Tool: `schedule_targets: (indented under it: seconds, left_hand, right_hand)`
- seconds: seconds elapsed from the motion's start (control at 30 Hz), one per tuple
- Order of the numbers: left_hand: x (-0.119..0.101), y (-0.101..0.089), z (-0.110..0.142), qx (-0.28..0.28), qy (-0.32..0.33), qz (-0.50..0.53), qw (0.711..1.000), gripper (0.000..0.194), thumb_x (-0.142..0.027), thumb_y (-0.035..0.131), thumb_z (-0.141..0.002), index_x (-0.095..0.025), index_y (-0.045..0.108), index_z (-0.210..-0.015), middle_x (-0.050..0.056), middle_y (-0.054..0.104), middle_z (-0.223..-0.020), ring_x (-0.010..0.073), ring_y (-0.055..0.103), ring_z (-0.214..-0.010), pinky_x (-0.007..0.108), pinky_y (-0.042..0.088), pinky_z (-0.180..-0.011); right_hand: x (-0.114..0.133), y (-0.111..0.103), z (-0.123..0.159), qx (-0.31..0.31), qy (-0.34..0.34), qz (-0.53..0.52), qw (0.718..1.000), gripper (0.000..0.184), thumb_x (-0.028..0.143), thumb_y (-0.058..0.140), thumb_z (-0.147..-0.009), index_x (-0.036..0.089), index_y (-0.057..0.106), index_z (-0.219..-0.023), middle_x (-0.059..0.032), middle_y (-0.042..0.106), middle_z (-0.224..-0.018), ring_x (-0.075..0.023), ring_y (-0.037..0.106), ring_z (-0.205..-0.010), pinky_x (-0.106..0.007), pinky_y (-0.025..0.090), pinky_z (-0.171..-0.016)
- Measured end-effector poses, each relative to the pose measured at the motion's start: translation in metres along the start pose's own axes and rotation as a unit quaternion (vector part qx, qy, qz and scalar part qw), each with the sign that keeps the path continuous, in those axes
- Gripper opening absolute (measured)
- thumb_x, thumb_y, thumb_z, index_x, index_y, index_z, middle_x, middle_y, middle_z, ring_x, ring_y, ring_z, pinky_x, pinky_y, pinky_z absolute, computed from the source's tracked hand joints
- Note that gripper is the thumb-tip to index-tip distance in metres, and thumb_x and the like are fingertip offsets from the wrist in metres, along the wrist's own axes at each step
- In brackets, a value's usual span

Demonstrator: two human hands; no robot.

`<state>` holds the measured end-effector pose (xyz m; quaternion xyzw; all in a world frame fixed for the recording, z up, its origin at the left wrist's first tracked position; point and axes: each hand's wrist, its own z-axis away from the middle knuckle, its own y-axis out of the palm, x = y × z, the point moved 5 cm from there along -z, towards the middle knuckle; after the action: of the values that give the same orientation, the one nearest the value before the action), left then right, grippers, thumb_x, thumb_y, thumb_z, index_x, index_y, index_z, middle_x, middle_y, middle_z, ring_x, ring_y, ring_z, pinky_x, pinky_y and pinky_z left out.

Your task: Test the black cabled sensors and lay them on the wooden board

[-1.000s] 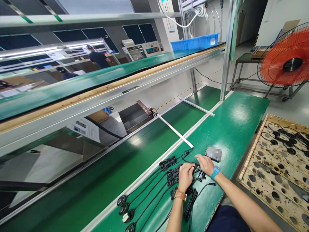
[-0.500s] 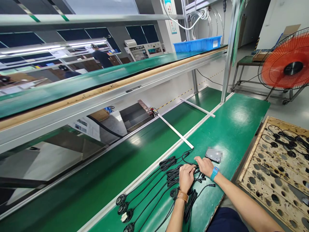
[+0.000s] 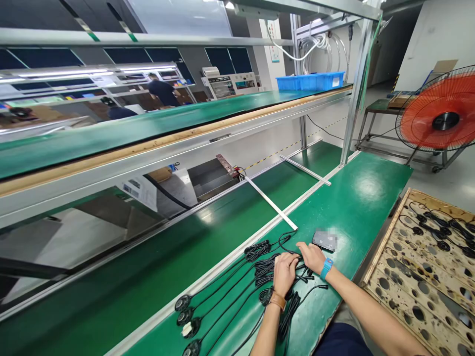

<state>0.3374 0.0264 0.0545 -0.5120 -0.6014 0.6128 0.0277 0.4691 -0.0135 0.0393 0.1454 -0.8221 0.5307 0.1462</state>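
Note:
Bundled black cables (image 3: 264, 267) lie side by side on the green bench, round black ends (image 3: 184, 316) towards the lower left and slim plug ends towards the right. My left hand (image 3: 285, 272), with a brown wristband, is closed over cable near the upper ends of the bundles. Just to its right, my right hand (image 3: 311, 257), wearing a blue band, has its fingers curled on cable as well. The hands nearly touch, and the exact grip beneath the fingers is hidden. Beyond my right hand rests a dark flat phone-like object (image 3: 325, 241), partly blurred out.
A wooden board with holes (image 3: 408, 277) stands at the right, several black cables on it. Behind it is a red fan (image 3: 438, 113). White metal strips (image 3: 270, 202) cross the bench. Blue bins (image 3: 309, 81) sit on the upper shelf. People are in the background.
The view has tilted slightly, so the surroundings sit a little lower in the picture. Both hands stay at the same cables with hardly any movement.

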Motion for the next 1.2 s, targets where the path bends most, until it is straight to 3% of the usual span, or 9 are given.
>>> schedule_targets:
  seconds: [0.13,0.27,0.4,0.5,0.6,0.73,0.9,1.07,1.2]
  left_hand:
    - [0.017,-0.040,0.031,-0.125,-0.030,-0.001,0.992,0.029,-0.033,0.053,-0.095,-0.023,0.067,-0.119,0.008,0.070,-0.117,0.0240,0.061,-0.113,0.043,0.046,-0.101]
    - [0.070,-0.104,0.104,-0.236,-0.131,-0.076,0.960,0.030,-0.040,0.050,-0.094,-0.021,0.066,-0.110,0.010,0.070,-0.111,0.0267,0.062,-0.109,0.046,0.045,-0.103]
    - [0.128,-0.161,0.181,-0.305,-0.285,-0.170,0.893,0.039,-0.047,0.046,-0.091,-0.018,0.064,-0.110,0.013,0.068,-0.107,0.0311,0.061,-0.106,0.050,0.046,-0.100]
    - [0.147,-0.183,0.225,-0.331,-0.362,-0.203,0.847,0.045,-0.049,0.047,-0.088,-0.016,0.061,-0.115,0.015,0.067,-0.107,0.0337,0.060,-0.109,0.052,0.045,-0.101]
    - [0.153,-0.185,0.251,-0.328,-0.403,-0.194,0.832,0.048,-0.048,0.051,-0.085,-0.014,0.058,-0.118,0.017,0.065,-0.113,0.0334,0.059,-0.112,0.051,0.045,-0.103]
    - [0.159,-0.171,0.261,-0.309,-0.429,-0.169,0.832,0.053,-0.045,0.055,-0.086,-0.014,0.052,-0.129,0.017,0.062,-0.125,0.0319,0.057,-0.120,0.050,0.043,-0.107]
    - [0.160,-0.158,0.242,-0.268,-0.454,-0.156,0.835,0.059,-0.039,0.062,-0.086,-0.016,0.044,-0.137,0.017,0.057,-0.136,0.0330,0.050,-0.130,0.050,0.041,-0.107]
    - [0.166,-0.165,0.218,-0.249,-0.485,-0.165,0.822,0.056,-0.032,0.064,-0.086,-0.014,0.044,-0.135,0.017,0.060,-0.131,0.0330,0.052,-0.126,0.048,0.042,-0.102]
    - [0.169,-0.170,0.213,-0.262,-0.487,-0.163,0.817,0.047,-0.026,0.061,-0.087,-0.016,0.048,-0.131,0.013,0.064,-0.123,0.0314,0.054,-0.120,0.046,0.042,-0.097]
  right_hand:
    - [-0.011,-0.030,0.021,-0.067,0.029,-0.004,0.997,0.036,0.027,0.033,-0.104,0.017,0.052,-0.133,-0.0128,0.066,-0.111,-0.0245,0.059,-0.104,-0.040,0.047,-0.091]
    - [-0.045,-0.066,0.064,-0.176,0.113,0.038,0.977,0.033,0.032,0.043,-0.101,0.017,0.055,-0.128,-0.0149,0.062,-0.121,-0.0289,0.053,-0.116,-0.049,0.044,-0.100]
    - [-0.063,-0.074,0.089,-0.145,0.114,0.084,0.979,0.036,0.039,0.046,-0.099,0.017,0.059,-0.124,-0.0150,0.063,-0.123,-0.0296,0.053,-0.117,-0.047,0.046,-0.097]
    - [-0.062,-0.072,0.095,-0.114,0.083,0.119,0.983,0.036,0.042,0.048,-0.098,0.015,0.064,-0.115,-0.0169,0.063,-0.119,-0.0297,0.055,-0.115,-0.045,0.046,-0.097]
    - [-0.067,-0.068,0.096,-0.102,0.055,0.154,0.981,0.037,0.042,0.052,-0.096,0.012,0.067,-0.110,-0.0188,0.063,-0.118,-0.0305,0.056,-0.113,-0.044,0.046,-0.096]
    - [-0.080,-0.059,0.097,-0.114,0.024,0.172,0.978,0.041,0.045,0.051,-0.095,0.011,0.068,-0.106,-0.0205,0.064,-0.116,-0.0335,0.058,-0.111,-0.043,0.047,-0.091]
    - [-0.077,-0.059,0.100,-0.133,0.025,0.165,0.977,0.040,0.045,0.050,-0.091,0.015,0.067,-0.111,-0.0198,0.062,-0.118,-0.0369,0.061,-0.109,-0.046,0.048,-0.086]
    - [-0.082,-0.057,0.102,-0.143,0.023,0.158,0.977,0.043,0.043,0.051,-0.087,0.018,0.066,-0.118,-0.0187,0.064,-0.117,-0.0384,0.064,-0.101,-0.049,0.049,-0.079]
    - [-0.096,-0.048,0.105,-0.159,0.011,0.162,0.974,0.046,0.046,0.053,-0.085,0.020,0.067,-0.120,-0.0186,0.065,-0.115,-0.0386,0.065,-0.097,-0.048,0.050,-0.075]
